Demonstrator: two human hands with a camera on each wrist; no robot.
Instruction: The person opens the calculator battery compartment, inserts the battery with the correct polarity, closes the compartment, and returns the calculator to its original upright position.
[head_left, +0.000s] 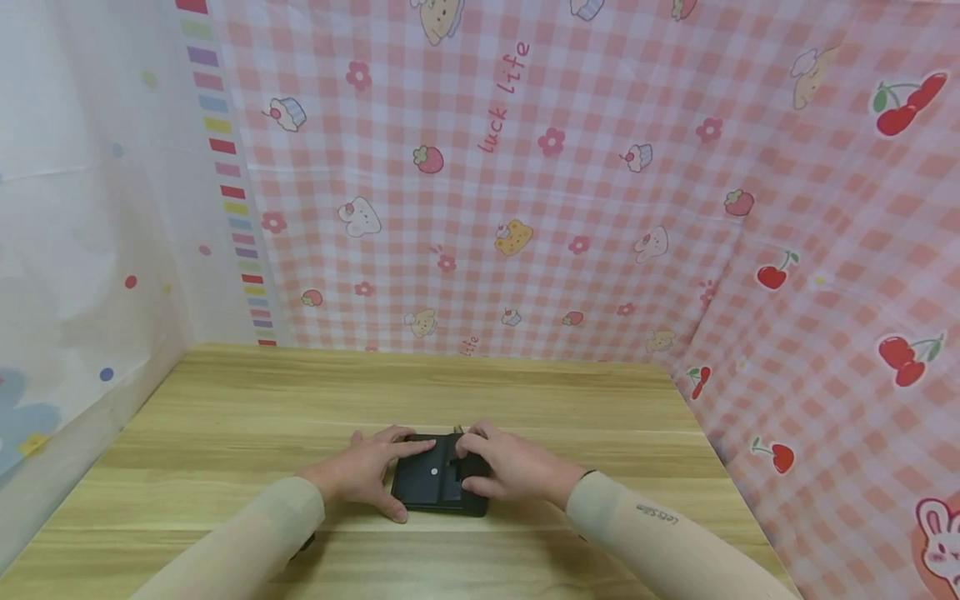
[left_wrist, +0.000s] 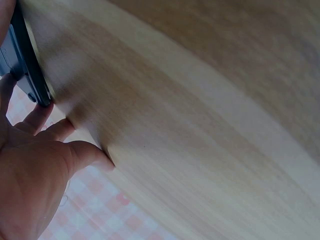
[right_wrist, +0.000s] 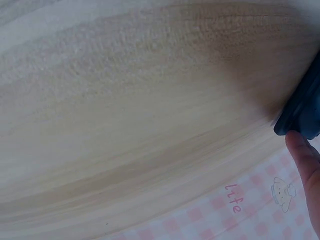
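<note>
A flat black case [head_left: 420, 487] with a small white round dot lies on the wooden table. My left hand [head_left: 367, 471] rests at its left side, fingers spread and fairly straight, one lying across the top and the thumb by the near left corner. In the left wrist view, fingers of the left hand [left_wrist: 35, 165] touch the edge of the case [left_wrist: 31, 65]. Curled over the right part is my right hand [head_left: 510, 467], index finger and thumb gripping there. One finger of the right hand [right_wrist: 305, 160] meets the dark edge of the case [right_wrist: 300, 110] in the right wrist view.
Bare wood of the table [head_left: 420, 392] surrounds the case. Behind it hangs a pink checked cloth [head_left: 465, 200], with another checked cloth at the right and a white one [head_left: 90, 208] at the left. A small gold-coloured bit [head_left: 458, 429] shows at the case's far edge.
</note>
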